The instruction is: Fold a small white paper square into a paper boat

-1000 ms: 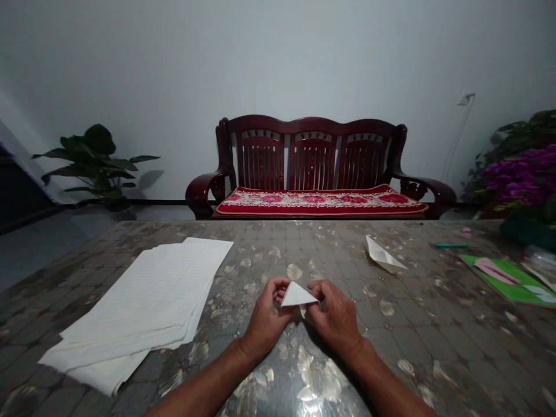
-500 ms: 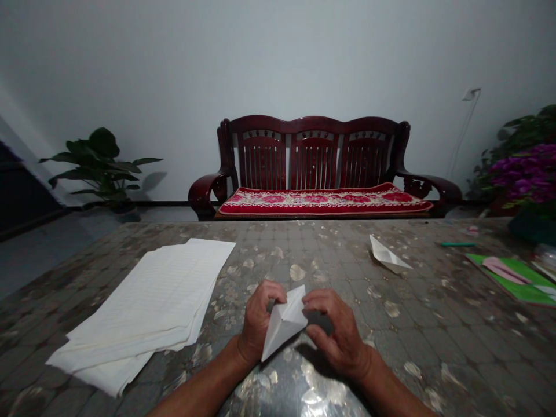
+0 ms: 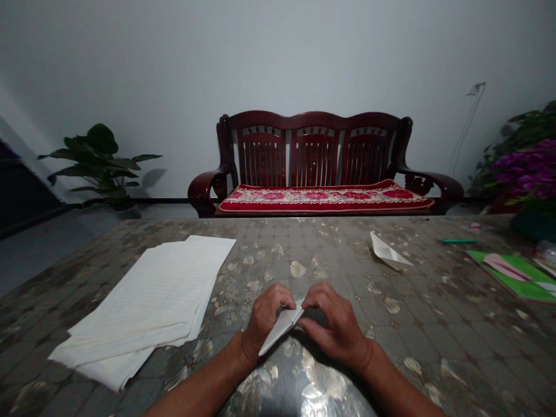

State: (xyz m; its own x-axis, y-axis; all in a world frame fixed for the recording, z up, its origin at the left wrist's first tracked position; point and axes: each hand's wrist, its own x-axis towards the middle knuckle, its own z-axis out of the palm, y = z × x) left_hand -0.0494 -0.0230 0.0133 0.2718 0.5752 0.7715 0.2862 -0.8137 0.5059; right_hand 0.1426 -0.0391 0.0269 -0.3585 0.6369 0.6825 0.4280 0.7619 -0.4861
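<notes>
A small piece of folded white paper (image 3: 281, 328) is held between my two hands, low over the near middle of the table. My left hand (image 3: 266, 315) closes around its left side, with the thumb partly hidden. On the other side, my right hand (image 3: 336, 324) pinches the paper's upper right end between thumb and fingers. The paper looks narrow, with a pointed lower end aimed toward me and layered edges along its right side. A finished-looking paper boat (image 3: 388, 253) sits farther off to the right on the table.
Loose sheets of lined white paper (image 3: 152, 295) lie stacked at the left of the patterned table (image 3: 434, 347). To the right are a green pen (image 3: 459, 241), a green sheet with pink paper (image 3: 508, 266) and purple flowers (image 3: 527, 168). A wooden bench (image 3: 315, 156) stands behind.
The folded paper has gone from spread and wide to flattened and narrow. My right hand has come in from the right, and its fingers now pinch the paper's end.
</notes>
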